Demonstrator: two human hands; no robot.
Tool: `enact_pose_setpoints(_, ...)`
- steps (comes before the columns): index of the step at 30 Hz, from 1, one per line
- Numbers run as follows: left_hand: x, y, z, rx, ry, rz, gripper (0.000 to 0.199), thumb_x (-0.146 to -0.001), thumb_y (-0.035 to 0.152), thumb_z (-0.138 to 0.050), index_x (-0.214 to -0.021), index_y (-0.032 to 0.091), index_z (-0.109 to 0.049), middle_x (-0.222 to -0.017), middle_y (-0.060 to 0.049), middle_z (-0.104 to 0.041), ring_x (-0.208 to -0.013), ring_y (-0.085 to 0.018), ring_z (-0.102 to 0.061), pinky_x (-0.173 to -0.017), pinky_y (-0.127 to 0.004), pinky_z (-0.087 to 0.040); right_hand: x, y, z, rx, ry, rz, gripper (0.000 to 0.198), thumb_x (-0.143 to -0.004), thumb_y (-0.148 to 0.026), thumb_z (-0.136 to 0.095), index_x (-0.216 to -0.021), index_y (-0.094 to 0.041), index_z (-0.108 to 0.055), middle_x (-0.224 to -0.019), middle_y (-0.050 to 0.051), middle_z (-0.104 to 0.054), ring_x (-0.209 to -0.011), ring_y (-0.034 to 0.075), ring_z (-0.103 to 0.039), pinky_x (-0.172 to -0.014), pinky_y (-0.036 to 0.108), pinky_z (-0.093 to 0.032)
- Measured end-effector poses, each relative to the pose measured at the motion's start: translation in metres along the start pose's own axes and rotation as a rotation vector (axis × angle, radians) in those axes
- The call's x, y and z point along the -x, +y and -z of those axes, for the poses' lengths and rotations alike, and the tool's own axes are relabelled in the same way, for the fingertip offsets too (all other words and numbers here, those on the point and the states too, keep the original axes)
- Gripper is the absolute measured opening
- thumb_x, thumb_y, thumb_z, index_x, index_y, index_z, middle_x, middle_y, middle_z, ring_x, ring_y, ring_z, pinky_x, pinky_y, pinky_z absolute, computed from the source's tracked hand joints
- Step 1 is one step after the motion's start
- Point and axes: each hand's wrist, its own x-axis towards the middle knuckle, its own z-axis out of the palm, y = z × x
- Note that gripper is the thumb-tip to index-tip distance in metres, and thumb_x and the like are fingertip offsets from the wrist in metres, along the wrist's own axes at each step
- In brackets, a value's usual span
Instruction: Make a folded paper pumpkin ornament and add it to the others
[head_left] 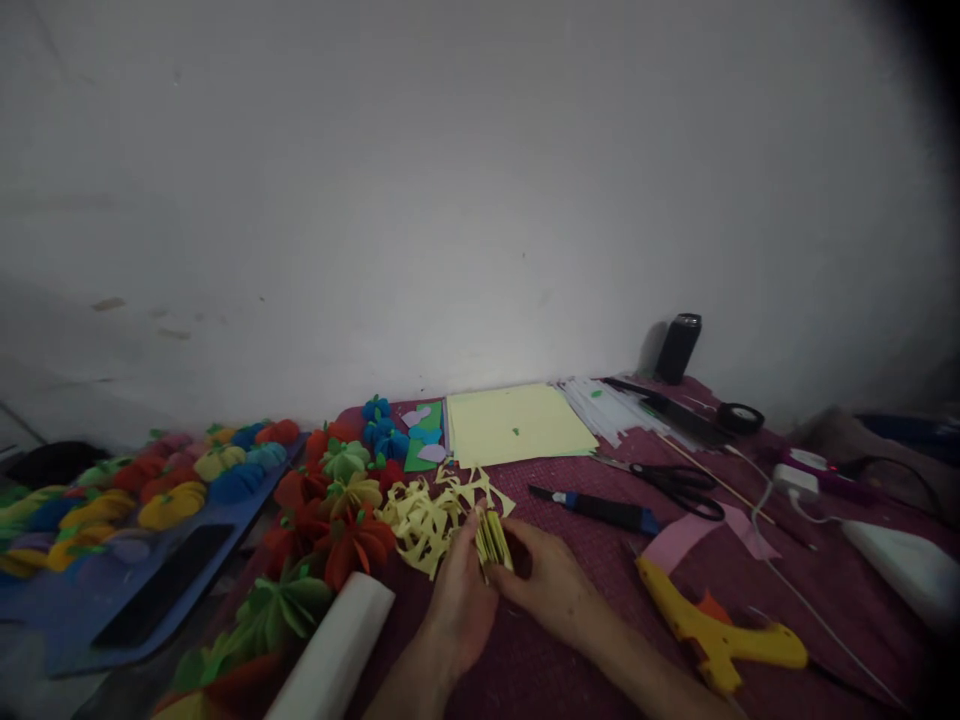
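A small stack of yellow paper pieces (493, 540) is gripped between both hands, its layered edges facing up. My left hand (459, 590) is closed around the stack's left side. From the right, my right hand (544, 580) pinches the same stack with thumb and fingers. Part of the stack is hidden behind the fingers. Just beyond the left hand lies a tangle of yellow paper scraps (424, 520). A utility knife (600, 508) with a blue and black handle rests on the table to the right of the hands.
Colourful paper pumpkins (356, 540) crowd the left, with more on a blue board (195, 590) beside a white roll (337, 650). Yellow paper sheets (517, 425) lie at the back. Black-handled scissors (682, 485), a yellow glue gun (712, 630), pink paper (690, 535) and a can (679, 348) are right.
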Motion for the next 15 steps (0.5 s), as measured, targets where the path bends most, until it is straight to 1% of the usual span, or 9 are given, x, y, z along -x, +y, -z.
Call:
enact_pose_setpoints(2,-0.001,0.001,0.001,0.018,0.013,0.052,0.023,-0.085,0.030,-0.053,-0.102,0.019,-0.063,-0.100,-0.004,-0.067,-0.090,-0.016,-0.061,-0.079,-0.026,-0.044,-0.002,0.009,0.002,0.053,-0.014,-0.035,0.022,-0.077,-0.018,-0.049,-0.092,-0.020,-0.065,-0.080,0.001,-0.069,-0.068,0.016,-0.061,-0.064,0.023,-0.045)
enact_pose_setpoints(4,-0.002,0.003,0.002,0.038,-0.016,0.126,0.027,-0.086,0.036,-0.051,-0.105,0.020,-0.061,-0.102,-0.004,-0.066,-0.087,-0.016,-0.062,-0.078,-0.028,-0.044,-0.004,0.016,0.006,0.116,0.003,-0.073,0.021,-0.080,-0.019,-0.044,-0.085,-0.019,-0.065,-0.072,0.000,-0.067,-0.062,0.015,-0.059,-0.059,0.022,-0.042)
enact_pose_setpoints(6,-0.002,0.005,0.003,0.070,-0.082,0.178,0.033,-0.086,0.042,-0.048,-0.108,0.019,-0.060,-0.104,-0.006,-0.066,-0.089,-0.018,-0.061,-0.080,-0.031,-0.044,-0.004,0.020,0.011,0.145,0.028,-0.095,0.022,-0.081,-0.021,-0.043,-0.085,-0.019,-0.065,-0.072,0.001,-0.068,-0.063,0.016,-0.060,-0.058,0.022,-0.041)
enact_pose_setpoints(8,-0.002,0.007,0.003,0.107,-0.150,0.190,0.038,-0.086,0.045,-0.046,-0.110,0.019,-0.058,-0.107,-0.007,-0.065,-0.094,-0.020,-0.060,-0.084,-0.035,-0.044,-0.004,0.021,0.016,0.155,0.045,-0.094,0.022,-0.082,-0.022,-0.042,-0.088,-0.021,-0.064,-0.075,0.001,-0.069,-0.064,0.016,-0.061,-0.058,0.022,-0.041)
enact_pose_setpoints(10,-0.001,0.008,0.003,0.140,-0.190,0.172,0.036,-0.085,0.041,-0.045,-0.111,0.019,-0.057,-0.110,-0.008,-0.064,-0.099,-0.022,-0.059,-0.087,-0.038,-0.042,-0.003,0.019,0.019,0.186,0.064,-0.073,0.022,-0.083,-0.022,-0.042,-0.089,-0.022,-0.064,-0.077,0.001,-0.069,-0.066,0.016,-0.062,-0.060,0.023,-0.042)
enact_pose_setpoints(12,0.000,0.008,0.004,0.156,-0.217,0.149,0.033,-0.081,0.030,-0.047,-0.111,0.019,-0.057,-0.111,-0.009,-0.063,-0.101,-0.023,-0.058,-0.088,-0.040,-0.041,-0.003,0.018,0.020,0.232,0.088,-0.044,0.023,-0.084,-0.021,-0.042,-0.092,-0.022,-0.064,-0.082,0.002,-0.070,-0.071,0.017,-0.063,-0.064,0.023,-0.044)
enact_pose_setpoints(15,0.001,0.005,0.007,0.146,-0.232,0.144,0.037,-0.070,0.014,-0.048,-0.105,0.018,-0.060,-0.106,-0.008,-0.064,-0.095,-0.021,-0.060,-0.089,-0.038,-0.041,-0.001,0.017,0.016,0.284,0.080,0.001,0.029,-0.084,-0.019,-0.042,-0.104,-0.022,-0.062,-0.095,0.004,-0.069,-0.084,0.018,-0.063,-0.074,0.025,-0.045)
